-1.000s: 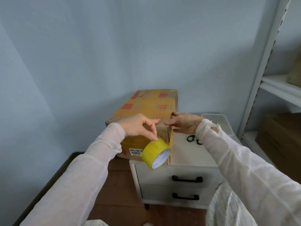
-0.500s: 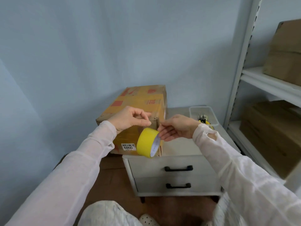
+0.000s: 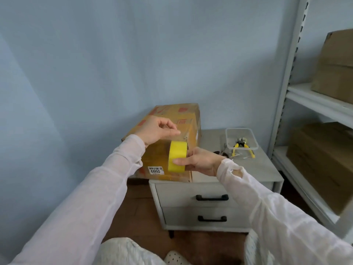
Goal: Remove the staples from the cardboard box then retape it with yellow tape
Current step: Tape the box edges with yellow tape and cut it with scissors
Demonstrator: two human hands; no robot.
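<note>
The left hand pinches its fingers together at the cardboard box top edge, seemingly on the tape's free end. The box stands at the 9 o'clock side of the worktop. At the left hand's 5 o'clock, the right hand clamps the yellow tape roll. Best to pull it taut and straight along the seam.

This is looking like a storeroom or packing corner rather than a living space. A white metal shelving rack is standing along the right side, with plain brown cartons sitting on its shelves. A small grey two-drawer cabinet is serving as the surface, carrying a taped cardboard box and a clear plastic tray holding yellow-handled pliers. Bare pale blue walls are meeting a brown floor.
</note>
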